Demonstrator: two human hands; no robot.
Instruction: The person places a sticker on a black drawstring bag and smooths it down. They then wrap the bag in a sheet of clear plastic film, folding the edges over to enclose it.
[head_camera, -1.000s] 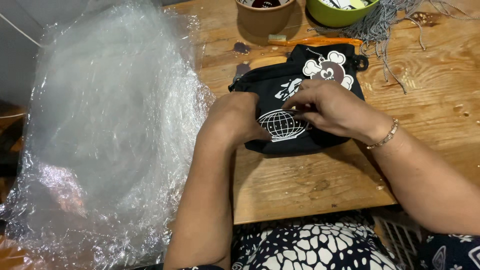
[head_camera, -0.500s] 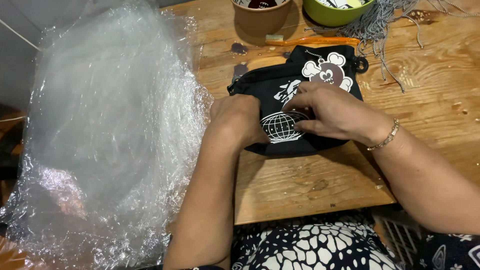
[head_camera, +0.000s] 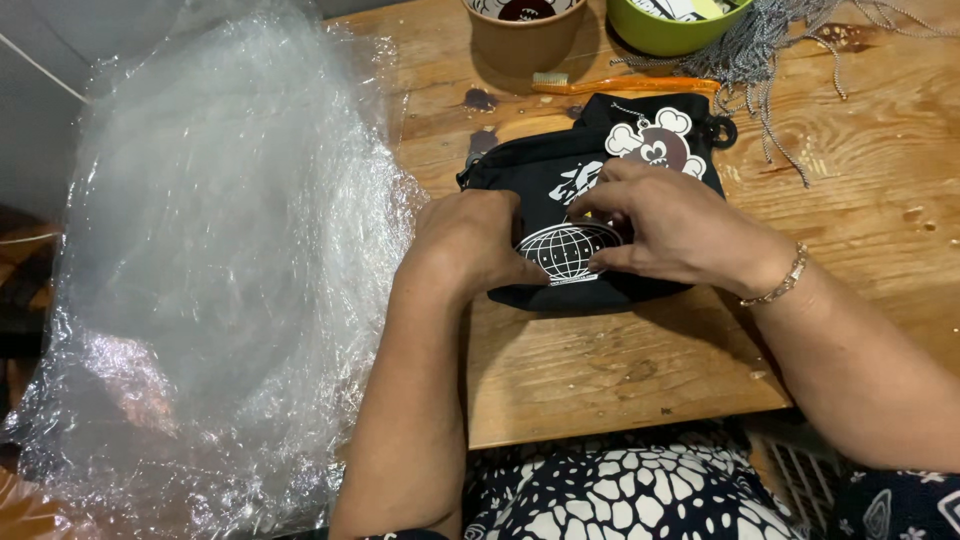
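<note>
On table (head_camera: 620, 390): black pouch (head_camera: 540, 180), white globe print (head_camera: 565, 250), both hands apparently pressing it.

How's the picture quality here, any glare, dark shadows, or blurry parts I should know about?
Head view: the clear plastic sheet catches bright glare and white highlights; the black pouch is dark but its white prints read sharply; left hand and right hand are in focus, casting soft shadows on the wooden table; the left edge falls into deep shadow; no obvious motion blur.
</note>
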